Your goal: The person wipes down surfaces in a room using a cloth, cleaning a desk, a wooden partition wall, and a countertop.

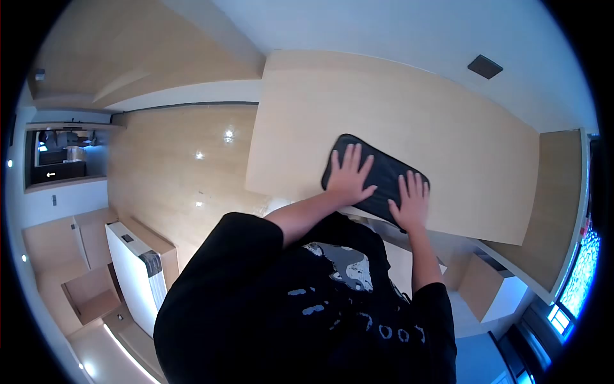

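Note:
A flat black case [378, 173] with rounded corners and a raised edge lies slightly askew on the light wooden tabletop [409, 96], close to its near edge. My left hand [348, 177] rests flat on the left part of the case, fingers spread. On the right end of it lies my right hand [411, 201], also flat, with the fingers apart. Both palms touch the upper face, and neither hand grips anything. Part of the near side of the case is hidden under my hands and wrists.
A dark square plate [485, 66] is on the pale wall behind the tabletop. At right stands a wooden side panel [555, 211] near a bright window [579, 275]. Shiny wooden floor [173, 147] stretches left, with a white-sided box-like unit [132, 262] and a doorway [64, 157] beyond.

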`<state>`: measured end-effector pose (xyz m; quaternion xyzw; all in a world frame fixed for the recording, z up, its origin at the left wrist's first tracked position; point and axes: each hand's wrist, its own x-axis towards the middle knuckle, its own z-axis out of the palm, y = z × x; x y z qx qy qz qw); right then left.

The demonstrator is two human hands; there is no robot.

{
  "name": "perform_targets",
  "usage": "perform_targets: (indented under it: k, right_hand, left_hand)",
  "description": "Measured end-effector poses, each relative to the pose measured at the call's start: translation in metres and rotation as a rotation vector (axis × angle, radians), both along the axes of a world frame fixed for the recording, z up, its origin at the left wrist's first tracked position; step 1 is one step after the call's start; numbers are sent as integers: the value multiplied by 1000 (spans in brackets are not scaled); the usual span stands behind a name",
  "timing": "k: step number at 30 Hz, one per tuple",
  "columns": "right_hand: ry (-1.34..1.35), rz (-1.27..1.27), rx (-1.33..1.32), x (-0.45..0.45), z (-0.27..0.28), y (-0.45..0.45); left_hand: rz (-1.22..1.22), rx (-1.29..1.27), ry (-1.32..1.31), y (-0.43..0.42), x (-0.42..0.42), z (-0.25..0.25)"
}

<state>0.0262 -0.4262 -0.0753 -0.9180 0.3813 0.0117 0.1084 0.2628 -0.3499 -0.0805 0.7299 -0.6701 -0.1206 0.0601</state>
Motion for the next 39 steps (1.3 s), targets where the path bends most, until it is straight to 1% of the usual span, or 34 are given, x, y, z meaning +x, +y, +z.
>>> perform_targets:
  k: [2, 4, 6, 9, 11, 14, 17, 21, 25, 28, 29, 32, 35, 36, 39]
  right_hand:
    - [46, -99, -11, -22, 6, -15]
    - [65, -172, -63, -36, -2, -31]
    - [109, -217, -102, -34, -7, -43]
    - [99, -239, -144, -23, -14, -60]
    - [84, -239, -151, -11, -21, -63]
    - [80, -201, -143, 23, -18, -56]
    - [6, -108, -164, 69, -26, -34]
    - [-51, 60, -77, 118, -18, 2]
    - [-70, 185, -16, 134, -16, 21]
    - [-58, 254, -22, 138, -23, 29]
    - [-63, 268, -24, 141, -25, 32]
    - [-71, 285, -41, 156, -22, 42]
    - [-31, 224, -50, 172, -29, 52]
    - [-79, 211, -126, 179, -31, 58]
    - [-155, 139, -71, 197, -46, 68]
  left_hand:
    - [-39, -11, 64, -32, -23, 4]
    - [-50, -29, 99, -60, -41, 6]
    - [-54, -56, 100, -75, -46, 2]
    - [-45, -54, 105, -77, -44, -4]
    - [-15, -95, 100, -69, -36, -11]
    - [101, -97, 86, -51, -16, -9]
    - [249, -125, 44, -22, 10, -9]
    - [333, -153, -7, 36, 47, -5]
    - [380, -192, -46, 91, 71, -5]
    - [461, -170, -48, 115, 87, -24]
    - [540, -183, -53, 117, 89, -23]
    - [748, -204, -66, 114, 92, -14]
    - [829, -211, -194, 112, 95, -2]
    - [842, -227, -163, 116, 101, -2]
    - [722, -165, 56, 132, 131, -13]
